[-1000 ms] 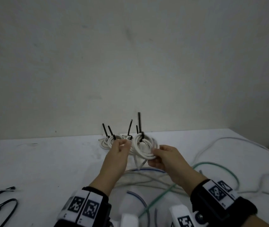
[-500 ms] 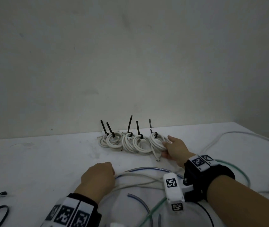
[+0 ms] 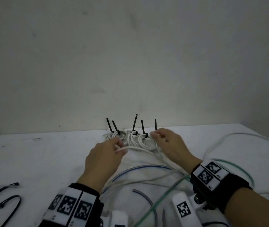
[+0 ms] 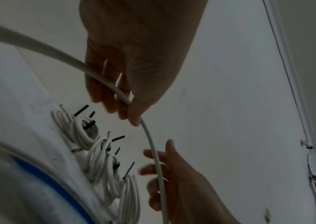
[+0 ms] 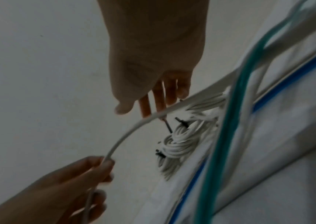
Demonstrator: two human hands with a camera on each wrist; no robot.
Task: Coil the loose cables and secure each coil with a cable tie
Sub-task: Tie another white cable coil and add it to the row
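Several white coils [image 3: 140, 140], each bound with a black cable tie, lie in a row by the wall; they also show as coils [image 4: 95, 151] and coils [image 5: 176, 144] in the wrist views. My left hand [image 3: 117, 145] hovers just in front of them and pinches a loose white cable [image 3: 130, 147] near its end. In the left wrist view the left hand [image 4: 126, 109] grips that cable [image 4: 149, 136]. My right hand [image 3: 156, 136] is beside the rightmost coil. Its fingers [image 5: 160, 103] are loose and nearly straight, and the cable [image 5: 126, 134] runs across them.
Loose cables cross the white table [image 3: 40, 161] in front of me: a green cable [image 3: 163, 199], a blue-striped one [image 3: 138, 167], a short grey piece [image 3: 144, 195] and a long white one [image 3: 228, 138] at the right. Spare black ties [image 3: 2, 199] lie at the front left.
The right hand let go of the last tied coil, now at the row's right end. The left hand rose from the table with the white cable's end, and the right hand met that cable.
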